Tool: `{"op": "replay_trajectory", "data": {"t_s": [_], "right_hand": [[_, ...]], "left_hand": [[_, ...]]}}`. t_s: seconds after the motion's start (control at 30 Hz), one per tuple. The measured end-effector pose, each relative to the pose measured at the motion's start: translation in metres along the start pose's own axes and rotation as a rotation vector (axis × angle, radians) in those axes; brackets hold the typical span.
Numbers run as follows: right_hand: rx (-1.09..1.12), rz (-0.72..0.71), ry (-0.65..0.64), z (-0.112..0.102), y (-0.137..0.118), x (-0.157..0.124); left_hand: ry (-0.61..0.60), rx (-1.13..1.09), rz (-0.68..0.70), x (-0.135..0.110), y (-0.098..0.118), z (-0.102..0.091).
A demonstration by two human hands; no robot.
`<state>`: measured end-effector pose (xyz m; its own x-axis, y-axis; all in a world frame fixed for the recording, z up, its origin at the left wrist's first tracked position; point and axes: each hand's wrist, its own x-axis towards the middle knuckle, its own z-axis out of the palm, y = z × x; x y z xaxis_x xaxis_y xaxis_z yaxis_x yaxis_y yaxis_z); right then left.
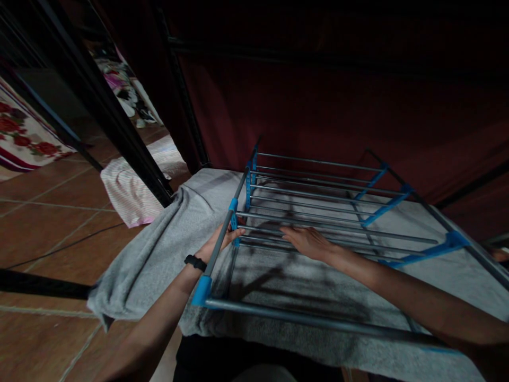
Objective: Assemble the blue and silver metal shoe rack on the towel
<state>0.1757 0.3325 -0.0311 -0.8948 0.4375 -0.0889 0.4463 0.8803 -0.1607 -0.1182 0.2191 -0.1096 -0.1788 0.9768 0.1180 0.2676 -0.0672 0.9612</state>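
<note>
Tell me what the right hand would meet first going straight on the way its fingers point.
Probably the left hand at the blue bracket, though depth is unclear and the right hand might brush a metal rod sooner.

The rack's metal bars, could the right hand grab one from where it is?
Probably yes: the right hand is close by the metal bars, and nothing seems to block it. Whether it's touching one is unclear.

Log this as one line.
left hand: at blue bracket | right hand: at rods | rack: above grey cloth
</note>
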Motion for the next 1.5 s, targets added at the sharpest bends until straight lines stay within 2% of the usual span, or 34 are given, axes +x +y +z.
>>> {"op": "replay_trajectory", "data": {"t_s": [0.53, 0.9, 1.03, 1.2, 1.37, 1.5], "right_hand": [[0.029, 0.007, -0.009, -0.002, -0.001, 0.0], [-0.01, 0.039, -0.009, -0.002, -0.005, 0.002], [0.01, 0.059, -0.012, -0.001, -0.005, 0.002], [0.014, 0.05, 0.033, 0.001, -0.004, 0.003], [0.021, -0.036, 0.087, 0.003, -0.004, 0.004], [-0.009, -0.107, 0.117, -0.001, -0.002, -0.016]], "left_hand": [[0.072, 0.146, 0.049, -0.003, 0.009, 0.005], [0.131, 0.227, 0.157, -0.006, -0.005, 0.01], [0.114, 0.264, 0.151, -0.007, 0.0, 0.011], [0.158, 0.273, 0.146, -0.008, 0.006, 0.012], [0.161, 0.301, 0.142, -0.005, 0.02, 0.01], [0.089, 0.342, 0.1, 0.0, 0.028, 0.001]]}}
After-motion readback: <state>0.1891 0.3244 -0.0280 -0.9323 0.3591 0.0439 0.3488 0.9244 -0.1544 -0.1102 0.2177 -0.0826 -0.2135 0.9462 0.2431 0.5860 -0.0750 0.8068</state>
